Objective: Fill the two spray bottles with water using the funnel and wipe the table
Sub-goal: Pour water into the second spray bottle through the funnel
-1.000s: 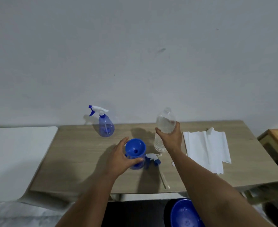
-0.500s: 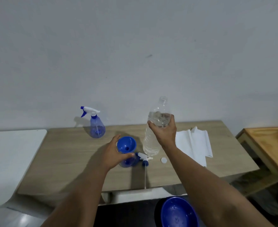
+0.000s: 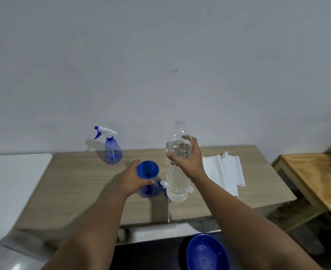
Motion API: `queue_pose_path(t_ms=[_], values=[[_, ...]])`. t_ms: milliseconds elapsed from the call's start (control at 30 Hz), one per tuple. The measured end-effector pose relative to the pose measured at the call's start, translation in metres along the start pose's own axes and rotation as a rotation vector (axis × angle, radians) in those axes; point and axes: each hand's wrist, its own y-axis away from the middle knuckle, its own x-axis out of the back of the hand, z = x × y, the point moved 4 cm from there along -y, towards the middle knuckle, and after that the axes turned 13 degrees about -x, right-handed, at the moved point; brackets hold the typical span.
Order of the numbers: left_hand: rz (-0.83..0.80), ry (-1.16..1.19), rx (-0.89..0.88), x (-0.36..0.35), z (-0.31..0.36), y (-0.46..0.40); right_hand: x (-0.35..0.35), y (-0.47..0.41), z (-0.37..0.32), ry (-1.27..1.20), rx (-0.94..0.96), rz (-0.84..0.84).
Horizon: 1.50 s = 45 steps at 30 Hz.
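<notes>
While left hand (image 3: 130,179) fingers grasp funnel (image 3: 147,169) | right hand (image 3: 188,162) fingers grasp water bottle (image 3: 177,176), upright beside funnel

2 bare, sleeveless forearms

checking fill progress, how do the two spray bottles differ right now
The far spray bottle wears its white-and-blue trigger head; the near spray bottle has none, and a blue funnel sits in its neck. The far one stands alone by the wall; the near one is steadied by the left hand. Both are translucent blue and upright.
</notes>
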Motion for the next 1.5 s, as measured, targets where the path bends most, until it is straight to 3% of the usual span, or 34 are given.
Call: queue_pose_path(t_ms=[967, 1500], values=[[0.041, 0.028, -0.064, -0.003, -0.001, -0.001, 0.002, 0.031, 0.070, 0.359, -0.349, -0.471], [0.050, 0.038, -0.049, 0.001, -0.007, 0.003, -0.003, 0.013, 0.071, 0.443, -0.381, -0.510]])
